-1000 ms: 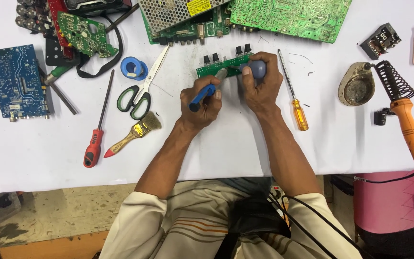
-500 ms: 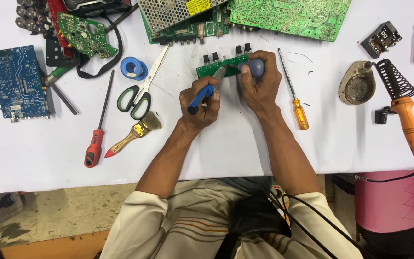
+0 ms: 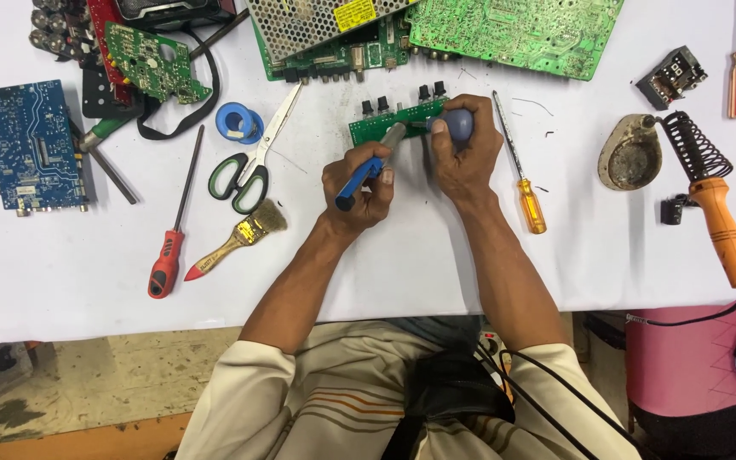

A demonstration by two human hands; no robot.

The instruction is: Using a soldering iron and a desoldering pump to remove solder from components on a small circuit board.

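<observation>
My left hand [image 3: 359, 192] grips a blue-handled soldering iron [image 3: 358, 176], its metal tip slanting up onto a small green circuit board [image 3: 376, 128] with black knobs along its far edge. My right hand [image 3: 466, 158] holds a blue rubber bulb desoldering pump [image 3: 455, 124] with its nozzle pointing left at the same spot on the board. Both hands rest on the white table [image 3: 368, 273], close together just below the board.
Scissors [image 3: 253, 166], a blue tape roll [image 3: 238, 123], a small brush [image 3: 240, 240] and a red screwdriver [image 3: 172, 247] lie to the left, with a blue board [image 3: 31, 145]. Yellow screwdriver [image 3: 523, 183], orange soldering iron on its stand [image 3: 717, 217] and a round tin [image 3: 632, 158] lie right. Large green boards [image 3: 513, 30] sit behind.
Both hands stay on the small green board; the iron tip and pump nozzle have shifted only slightly.
</observation>
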